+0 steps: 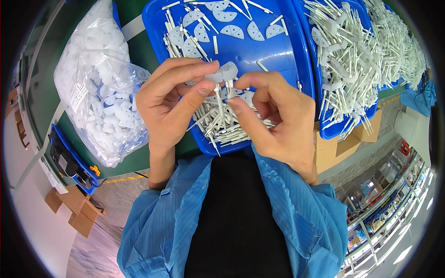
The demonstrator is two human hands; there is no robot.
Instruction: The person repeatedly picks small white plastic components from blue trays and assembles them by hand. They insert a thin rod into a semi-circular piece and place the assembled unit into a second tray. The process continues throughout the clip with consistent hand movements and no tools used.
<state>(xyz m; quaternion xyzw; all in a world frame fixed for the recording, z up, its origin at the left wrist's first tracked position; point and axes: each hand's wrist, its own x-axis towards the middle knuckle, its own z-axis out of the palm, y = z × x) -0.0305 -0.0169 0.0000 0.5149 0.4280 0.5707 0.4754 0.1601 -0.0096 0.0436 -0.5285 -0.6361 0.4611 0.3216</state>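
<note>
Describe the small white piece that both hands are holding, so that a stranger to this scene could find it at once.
Start at the blue tray in the middle, which holds loose white half-round pieces and thin pins. Just above its near edge, the left hand and right hand meet. The white half-round piece pinched between their fingertips is the only one lifted off the tray, with pins hanging below it.

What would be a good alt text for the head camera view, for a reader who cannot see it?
Two bare hands, left hand and right hand, hold a small white plastic piece with thin white pins over a blue tray of loose pins and half-round parts. Another blue tray of assembled pieces sits at right, a clear bag of white parts at left.
</note>
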